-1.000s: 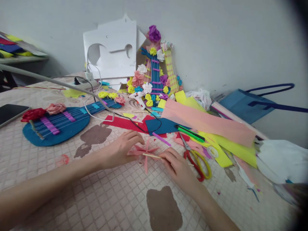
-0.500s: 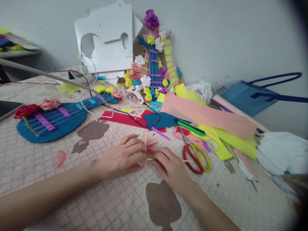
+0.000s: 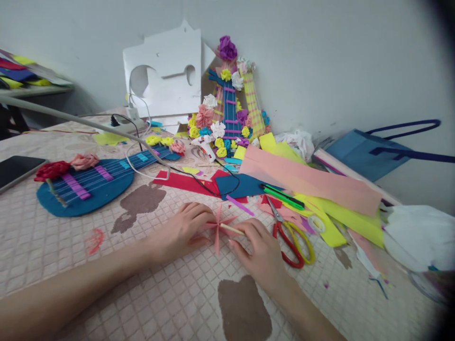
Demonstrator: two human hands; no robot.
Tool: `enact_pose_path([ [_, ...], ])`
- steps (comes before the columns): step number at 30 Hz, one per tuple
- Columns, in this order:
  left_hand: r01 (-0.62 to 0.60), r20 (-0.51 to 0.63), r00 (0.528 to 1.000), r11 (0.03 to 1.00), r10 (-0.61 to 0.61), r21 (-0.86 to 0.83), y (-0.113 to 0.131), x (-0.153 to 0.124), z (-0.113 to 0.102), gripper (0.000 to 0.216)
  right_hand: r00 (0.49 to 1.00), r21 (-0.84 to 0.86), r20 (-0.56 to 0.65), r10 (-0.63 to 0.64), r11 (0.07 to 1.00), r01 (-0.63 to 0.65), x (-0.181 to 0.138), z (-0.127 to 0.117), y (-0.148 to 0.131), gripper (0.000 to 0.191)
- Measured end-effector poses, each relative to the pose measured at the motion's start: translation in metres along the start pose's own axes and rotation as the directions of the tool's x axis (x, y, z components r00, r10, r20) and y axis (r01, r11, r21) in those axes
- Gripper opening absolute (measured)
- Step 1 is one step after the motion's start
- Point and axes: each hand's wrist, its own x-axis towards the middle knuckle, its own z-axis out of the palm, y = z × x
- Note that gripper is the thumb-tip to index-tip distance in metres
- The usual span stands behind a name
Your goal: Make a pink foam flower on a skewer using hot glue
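Note:
A pink paper flower (image 3: pixel 218 242) with narrow pointed petals lies between my hands on the table. My left hand (image 3: pixel 183 232) pinches its left petals; the fingertips are partly hidden. Between the thumb and fingers of my right hand (image 3: pixel 261 246) is a thin wooden stick (image 3: pixel 231 229), its tip at the flower's centre. Just right of that hand lie scissors (image 3: pixel 289 241) with red and yellow handles, partly open. Behind them is a green utility knife (image 3: pixel 282 196).
At the left lies a blue paper guitar (image 3: pixel 103 189) with roses, near a phone (image 3: pixel 21 170). A white glue gun (image 3: pixel 204 148) and its cord stand behind my hands. Pink crepe paper (image 3: pixel 309 177) and yellow sheets cover the right. Decorated guitars (image 3: pixel 232 111) lean on the wall.
My right hand has tilted the stick so its tip now meets the flower's centre. The flower's petals are spread out more plainly. The view has shifted slightly.

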Motion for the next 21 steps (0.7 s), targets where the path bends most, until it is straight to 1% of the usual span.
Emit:
enact_pose_path([
  [2, 0.059, -0.010, 0.998, 0.998, -0.058, 0.014, 0.002, 0.002, 0.005, 0.024, 1.000, -0.059, -0.002, -0.009, 0.998, 0.009, 0.009, 0.000, 0.001, 0.020],
  [4, 0.114, -0.021, 0.993, 0.992, -0.113, 0.051, 0.003, 0.006, 0.009, 0.020, 0.999, -0.101, 0.042, -0.035, 0.994, 0.039, 0.019, 0.001, 0.003, 0.026],
  [6, 0.145, -0.021, 0.989, 0.985, -0.144, 0.096, 0.003, 0.009, 0.012, 0.017, 0.994, -0.118, 0.082, -0.066, 0.990, 0.075, 0.027, 0.004, 0.006, 0.029],
  [10, 0.154, -0.002, 0.988, 0.977, -0.155, 0.150, -0.002, 0.014, 0.017, 0.010, 0.989, -0.117, 0.123, -0.085, 0.988, 0.100, 0.034, 0.013, 0.011, 0.022],
  [14, 0.123, 0.012, 0.992, 0.982, -0.126, 0.146, -0.005, 0.013, 0.021, 0.014, 0.988, -0.111, 0.144, -0.062, 0.991, 0.078, 0.032, 0.017, 0.013, 0.012],
  [16, 0.117, 0.006, 0.993, 0.983, -0.119, 0.144, -0.005, 0.013, 0.021, 0.014, 0.988, -0.104, 0.147, -0.051, 0.992, 0.067, 0.032, 0.017, 0.014, 0.011],
  [19, 0.141, -0.005, 0.990, 0.979, -0.142, 0.146, -0.003, 0.013, 0.020, 0.008, 0.987, -0.092, 0.158, -0.021, 0.995, 0.036, 0.030, 0.015, 0.014, 0.009],
  [21, 0.159, -0.007, 0.987, 0.976, -0.159, 0.146, -0.002, 0.014, 0.018, 0.008, 0.988, -0.093, 0.155, -0.006, 0.995, 0.021, 0.029, 0.015, 0.015, 0.014],
])
